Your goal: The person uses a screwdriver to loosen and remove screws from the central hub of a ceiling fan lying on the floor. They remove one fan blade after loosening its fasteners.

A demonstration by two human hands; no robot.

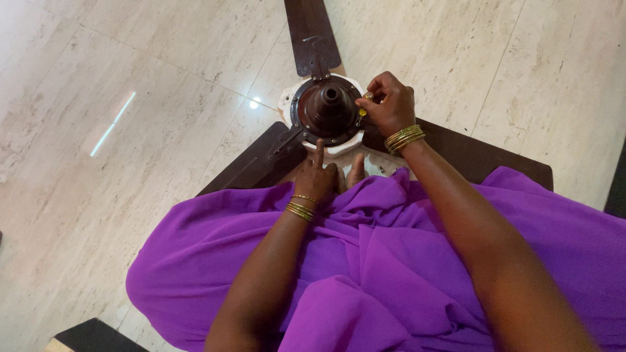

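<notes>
Your right hand point(390, 104) is pinched tight on a small yellow-tipped tool point(363, 111), pressed to the right rim of the ceiling fan's motor hub point(328, 109). The fan lies flat on the pale tiled floor point(130, 163), three dark blades point(312, 36) spread out. Your left hand point(315, 177) rests at the hub's near edge, forefinger stretched onto it, holding nothing. Purple cloth point(391, 261) covers your lap.
</notes>
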